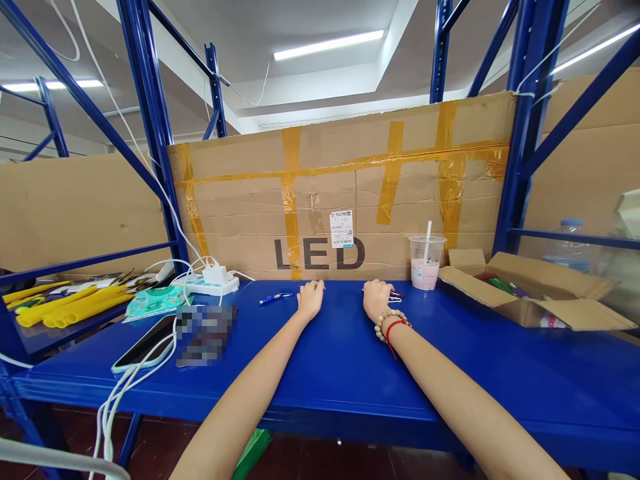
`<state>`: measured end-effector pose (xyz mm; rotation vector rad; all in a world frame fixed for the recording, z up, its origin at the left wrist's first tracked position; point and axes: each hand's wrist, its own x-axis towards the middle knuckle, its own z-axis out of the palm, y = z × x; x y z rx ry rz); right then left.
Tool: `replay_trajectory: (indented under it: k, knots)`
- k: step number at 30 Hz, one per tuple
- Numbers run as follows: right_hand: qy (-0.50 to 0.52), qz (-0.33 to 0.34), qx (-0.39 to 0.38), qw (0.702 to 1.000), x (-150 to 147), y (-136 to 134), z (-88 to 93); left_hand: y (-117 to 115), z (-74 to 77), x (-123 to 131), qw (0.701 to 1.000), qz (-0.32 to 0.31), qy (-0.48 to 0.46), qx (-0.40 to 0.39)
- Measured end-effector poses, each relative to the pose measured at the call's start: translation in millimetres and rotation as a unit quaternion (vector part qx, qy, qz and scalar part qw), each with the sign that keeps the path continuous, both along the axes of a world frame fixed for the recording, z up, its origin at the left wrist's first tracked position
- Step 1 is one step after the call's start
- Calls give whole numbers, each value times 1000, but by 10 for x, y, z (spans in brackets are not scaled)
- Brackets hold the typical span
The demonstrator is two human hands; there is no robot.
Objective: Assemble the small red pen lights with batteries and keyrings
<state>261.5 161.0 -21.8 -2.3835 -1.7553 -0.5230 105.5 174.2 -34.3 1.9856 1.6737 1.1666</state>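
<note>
On the blue tabletop (340,360), my left hand (311,300) rests with its fingers curled, and nothing shows in it. A blue pen (273,299) lies just left of that hand, its tip close to the fingers but apart. My right hand (377,300) is closed on the table, with a beaded bracelet (385,323) and a red cord at the wrist. The end of a dark red pen (397,295), with a pale part beside it, sticks out right of this hand. A small dark tip shows on the hand's left side; the fingers hide the rest.
A plastic cup (424,263) with a straw and an open cardboard box (525,307) stand right. At left lie a phone (147,343), a wipes pack (155,301), a power strip (215,285), cables and yellow tubes (85,308). A cardboard panel (240,220) stands behind.
</note>
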Motion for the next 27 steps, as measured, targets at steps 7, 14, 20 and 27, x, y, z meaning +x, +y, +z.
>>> replay_trajectory:
  k: [7,14,20,27]
  knots:
    - [-8,64,66,996,-18,-27,-31,49,-9,-220,928,284,239,-39]
    - [-59,227,43,971,-195,-81,7,86,-25,-218,872,347,318,-132]
    - [-23,313,38,949,-354,-96,-30,-18,12,-163,947,141,288,-36]
    - [-10,307,41,951,-339,-96,-24,-24,-36,-50,968,-69,238,49]
